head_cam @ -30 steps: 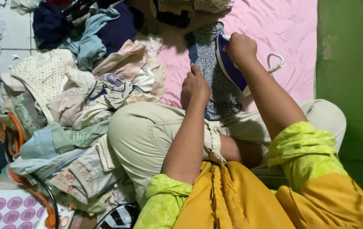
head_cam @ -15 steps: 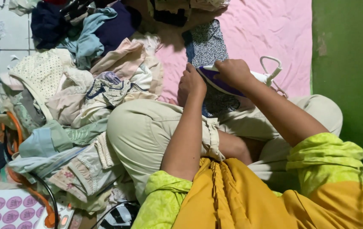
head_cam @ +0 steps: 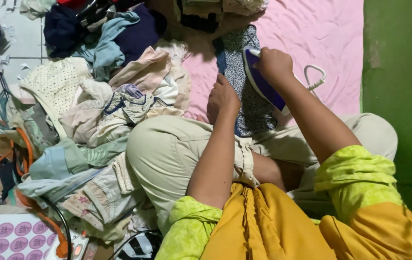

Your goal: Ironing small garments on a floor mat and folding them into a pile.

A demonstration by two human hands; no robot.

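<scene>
Ironing is underway: the purple iron, gripped by the right hand, sits on the dark patterned cloth at upper centre, left hand probably pressed flat beside it. The heaped clothes at left wait.

Purple-and-white iron, gripped from above by right hand, tilted, soleplate down on patterned cloth, nose pointing away toward far end of cloth. White cord looped just beside it on right. Dark blue-grey speckled cloth spread lengthwise on pink sheet, near end running up to the knees. Left hand pressed flat on cloth's left edge, beside iron.
</scene>
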